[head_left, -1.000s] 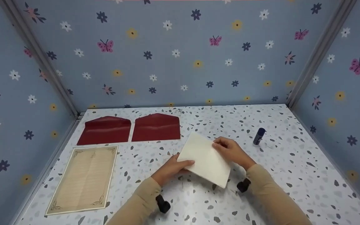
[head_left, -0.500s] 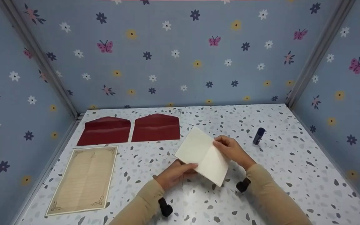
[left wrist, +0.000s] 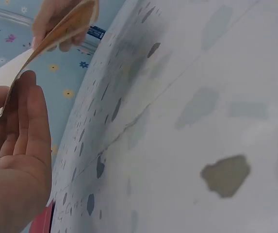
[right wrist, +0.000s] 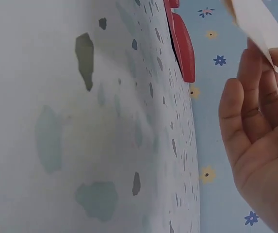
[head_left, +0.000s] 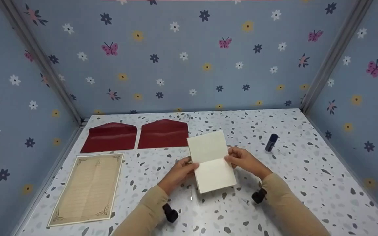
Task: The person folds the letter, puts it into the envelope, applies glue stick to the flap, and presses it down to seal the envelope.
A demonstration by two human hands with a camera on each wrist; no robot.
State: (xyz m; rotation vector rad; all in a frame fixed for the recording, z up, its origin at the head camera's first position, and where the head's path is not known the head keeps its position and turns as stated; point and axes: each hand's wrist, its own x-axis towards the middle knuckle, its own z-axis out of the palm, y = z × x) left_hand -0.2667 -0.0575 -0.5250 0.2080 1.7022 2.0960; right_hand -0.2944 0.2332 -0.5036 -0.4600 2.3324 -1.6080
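A sheet of paper (head_left: 210, 147), cream on the side facing me, is held above the table with a crease across its middle. My left hand (head_left: 179, 173) pinches its left edge near the crease, thumb on top and fingers beneath. On the opposite edge my right hand (head_left: 245, 160) pinches it at the crease. In the left wrist view, the underside of the paper (left wrist: 71, 24) looks tan, and the left hand (left wrist: 20, 145) has its fingers behind the sheet. The right wrist view shows the right hand (right wrist: 265, 131) with its thumb against the paper (right wrist: 260, 24).
Two dark red envelopes (head_left: 110, 139) with flaps raised lie at the back left. In front of them is a tan lined sheet with an ornate border (head_left: 87, 188). A dark blue glue stick (head_left: 271, 143) stands at the right. Patterned walls enclose the speckled table (head_left: 307, 183).
The paper has turned from a diagonal to nearly upright and its crease now runs across. It looked folded and flat a second ago and is now opened out. Both hands shifted slightly.
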